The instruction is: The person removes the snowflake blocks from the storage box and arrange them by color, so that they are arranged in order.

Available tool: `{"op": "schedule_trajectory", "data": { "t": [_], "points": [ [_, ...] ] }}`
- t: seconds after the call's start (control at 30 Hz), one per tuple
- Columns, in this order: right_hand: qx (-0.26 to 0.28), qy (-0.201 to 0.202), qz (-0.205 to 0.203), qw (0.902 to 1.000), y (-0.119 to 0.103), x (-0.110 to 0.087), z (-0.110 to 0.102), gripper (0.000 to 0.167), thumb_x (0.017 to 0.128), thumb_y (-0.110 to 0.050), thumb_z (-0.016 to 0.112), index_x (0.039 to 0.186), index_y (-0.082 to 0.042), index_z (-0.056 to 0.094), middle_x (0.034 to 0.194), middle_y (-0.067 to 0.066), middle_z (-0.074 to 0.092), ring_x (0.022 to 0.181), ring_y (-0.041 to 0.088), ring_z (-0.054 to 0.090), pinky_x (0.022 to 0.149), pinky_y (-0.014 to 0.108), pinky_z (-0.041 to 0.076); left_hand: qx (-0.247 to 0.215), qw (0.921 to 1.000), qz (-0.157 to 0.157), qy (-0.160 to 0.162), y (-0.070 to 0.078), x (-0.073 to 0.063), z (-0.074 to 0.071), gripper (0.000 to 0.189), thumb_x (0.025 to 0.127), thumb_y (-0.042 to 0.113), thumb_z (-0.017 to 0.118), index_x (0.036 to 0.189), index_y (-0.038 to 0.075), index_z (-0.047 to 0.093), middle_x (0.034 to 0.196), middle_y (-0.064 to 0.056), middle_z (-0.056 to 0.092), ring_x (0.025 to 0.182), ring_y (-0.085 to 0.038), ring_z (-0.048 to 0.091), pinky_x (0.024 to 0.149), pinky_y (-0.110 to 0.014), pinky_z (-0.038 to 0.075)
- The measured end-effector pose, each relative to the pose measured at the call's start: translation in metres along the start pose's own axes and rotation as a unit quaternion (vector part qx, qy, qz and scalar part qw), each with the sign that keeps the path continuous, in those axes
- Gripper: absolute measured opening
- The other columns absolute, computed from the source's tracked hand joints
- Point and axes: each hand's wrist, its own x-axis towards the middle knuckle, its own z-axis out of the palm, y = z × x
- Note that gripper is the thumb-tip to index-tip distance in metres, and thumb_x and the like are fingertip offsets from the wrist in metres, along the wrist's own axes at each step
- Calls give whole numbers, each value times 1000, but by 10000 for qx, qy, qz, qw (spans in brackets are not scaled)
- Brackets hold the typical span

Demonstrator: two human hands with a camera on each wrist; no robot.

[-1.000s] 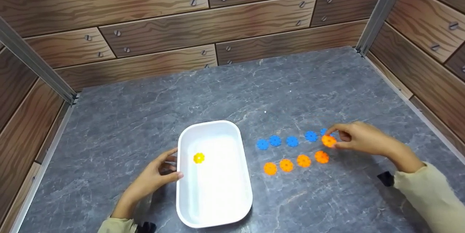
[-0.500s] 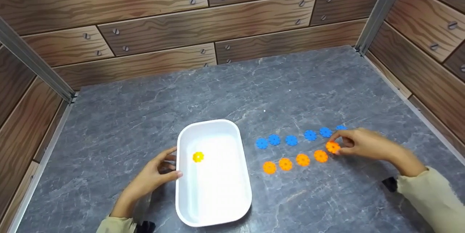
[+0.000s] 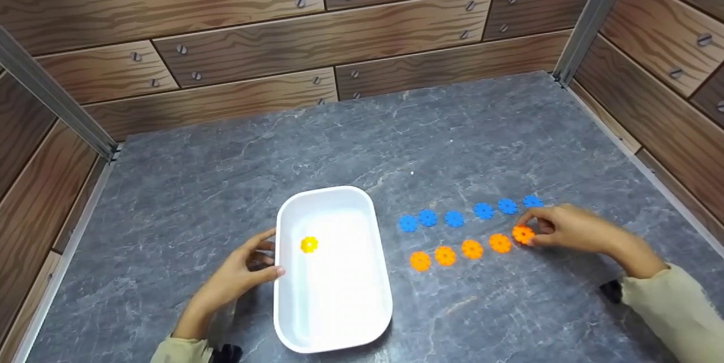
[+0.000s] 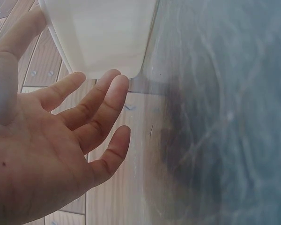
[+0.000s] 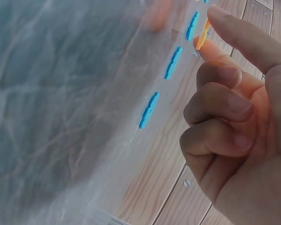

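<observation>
My right hand (image 3: pixel 571 228) pinches an orange interlocking toy disc (image 3: pixel 522 234) between thumb and index finger, at the right end of a row of orange discs (image 3: pixel 472 249). In the right wrist view that orange disc (image 5: pixel 203 35) is tilted, nearly edge-on, and the other fingers are curled into the palm. A row of blue discs (image 3: pixel 483 211) lies just behind. My left hand (image 3: pixel 232 275) holds the left side of a white plastic tub (image 3: pixel 382 295), thumb over the rim and fingers at the outer wall. One yellow disc (image 3: pixel 309 245) lies inside the tub.
A grey marbled tabletop (image 3: pixel 254 165) lies under everything. Wood-patterned panels (image 3: pixel 254 57) wall it in at the back and both sides, with metal corner posts (image 3: pixel 588 18). Tiny white specks (image 3: pixel 412 173) dot the surface behind the blue row.
My right hand has moved slightly right and nearer with the orange disc, from over the blue row to the end of the orange row. My left hand and the tub stay put.
</observation>
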Motion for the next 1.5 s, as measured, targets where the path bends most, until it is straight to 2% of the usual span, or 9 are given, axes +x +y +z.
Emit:
{"op": "schedule_trajectory", "data": {
  "t": [0.3,0.5,0.73,1.0,1.23,1.5],
  "points": [
    [-34,-45,121,9999,3,-2,2,29,88,-33,69,112,-17,68,62,-10,41,53,1,33,53,21,31,13,10000,39,-7,-1,0,0,78,84,25,74,148,5,35,129,-20,54,99,-21,56,88,-36,47],
    [4,-43,103,9999,4,-2,4,28,87,-33,70,112,-19,67,63,-11,39,54,1,32,55,22,30,-19,9999,137,-85,-3,-3,-1,78,85,24,73,149,4,33,132,-23,51,102,-22,56,90,-38,47],
    [11,-51,176,9998,4,-3,4,27,87,-30,70,112,-21,67,63,-10,41,54,2,33,54,22,30,6,9999,98,-29,-1,-2,-1,78,85,25,74,148,3,34,131,-22,52,101,-22,57,89,-37,47],
    [136,-113,308,9994,5,-2,5,32,85,-31,72,115,-19,67,63,-9,41,53,2,34,52,22,29,24,10000,73,-25,-1,-1,-1,77,84,25,74,148,4,35,130,-22,53,100,-22,57,89,-37,47],
    [265,-124,201,9994,5,-4,3,37,87,-30,71,119,-13,65,63,-9,42,53,1,33,52,22,31,1,10000,7,-19,-2,-1,0,77,84,26,74,148,5,36,130,-21,53,101,-22,57,90,-39,48],
    [393,95,-11,9992,4,-9,-3,39,87,-29,71,121,-11,63,66,-8,40,56,0,33,54,22,32,67,10000,44,-44,-1,-1,0,78,85,27,73,149,5,34,131,-21,52,100,-21,56,90,-40,47]
  ]
}}
